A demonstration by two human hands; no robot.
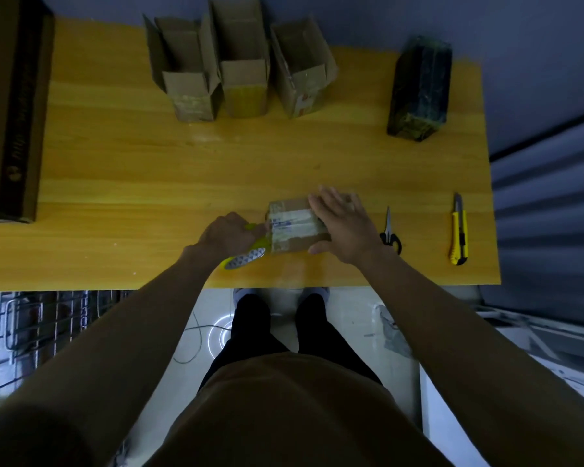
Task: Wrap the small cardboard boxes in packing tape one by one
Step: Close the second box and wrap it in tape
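A small cardboard box (292,227) with a white label and clear tape across its top lies near the front edge of the wooden table (149,170). My right hand (343,224) rests flat on the box's right half, fingers straight, thumb against the near side. My left hand (230,234) grips a yellow-green tape dispenser (246,257) pressed against the box's left end; its grey serrated part points toward me. Three open small cardboard boxes (240,65) stand at the back of the table.
A dark wrapped parcel (418,92) stands at the back right. Scissors (390,232) and a yellow utility knife (459,230) lie right of the box. A large dark box (11,106) fills the table's left end. A wire rack (41,325) stands below on the left.
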